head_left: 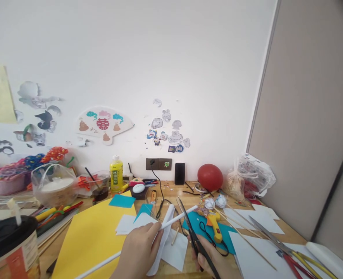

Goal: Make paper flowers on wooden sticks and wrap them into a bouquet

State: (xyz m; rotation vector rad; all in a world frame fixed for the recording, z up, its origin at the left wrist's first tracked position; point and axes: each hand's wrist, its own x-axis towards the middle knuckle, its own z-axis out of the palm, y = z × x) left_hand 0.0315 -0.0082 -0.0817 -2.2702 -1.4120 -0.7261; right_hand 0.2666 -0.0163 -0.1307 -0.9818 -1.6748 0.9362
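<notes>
My left hand [142, 245] is closed round a long thin white tube [101, 264], which slants up to the right across the table. In my right hand [214, 257] is a pair of black-handled scissors [199, 245], blades pointing up and away. The tube's far part passes right by the blades; whether they touch it I cannot tell. A folded white strip [160, 254] hangs under my left hand. Below lie white paper pieces [175, 252] and a short wooden stick [175, 236].
Yellow card [87, 232] covers the left, near a lidded cup [11, 252]. To the right are a yellow glue gun [216, 226], wooden skewers [255, 250] and large scissors [281, 245]. At the back stand a drink bottle [116, 176], a phone [180, 173] and a red balloon [210, 177].
</notes>
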